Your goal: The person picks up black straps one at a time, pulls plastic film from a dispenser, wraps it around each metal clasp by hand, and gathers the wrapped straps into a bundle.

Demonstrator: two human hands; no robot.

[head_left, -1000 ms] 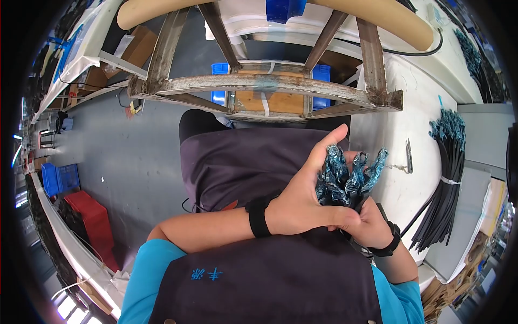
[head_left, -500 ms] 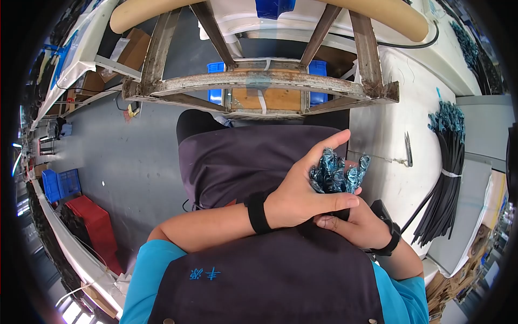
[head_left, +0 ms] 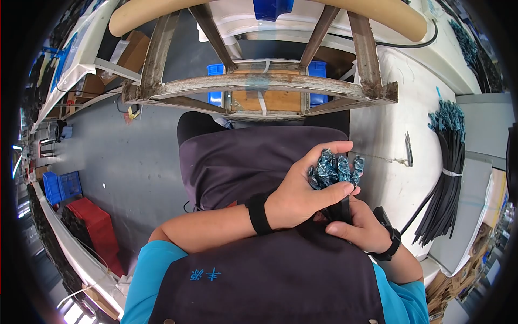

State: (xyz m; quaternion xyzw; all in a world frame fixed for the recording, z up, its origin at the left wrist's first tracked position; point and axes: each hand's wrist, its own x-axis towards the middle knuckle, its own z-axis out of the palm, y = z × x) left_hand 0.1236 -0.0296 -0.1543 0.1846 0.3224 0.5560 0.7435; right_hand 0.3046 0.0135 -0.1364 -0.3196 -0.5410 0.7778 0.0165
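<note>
Your L hand's [head_left: 294, 197] fingers are closed round the bundle [head_left: 343, 168] over your lap [head_left: 237, 156]; R hand's [head_left: 364, 229], part-closed on its black stems [head_left: 340, 210]. Prob. light, bendy, w/ slippery wrap: grip stems nr the tips.

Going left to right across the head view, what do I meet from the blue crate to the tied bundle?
Blue crate → left wristband → held bundle → right wristband → tied bundle.

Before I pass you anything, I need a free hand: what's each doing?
Left hand: closed around the blue-wrapped tips.
Right hand: curled around the black strands.
</note>
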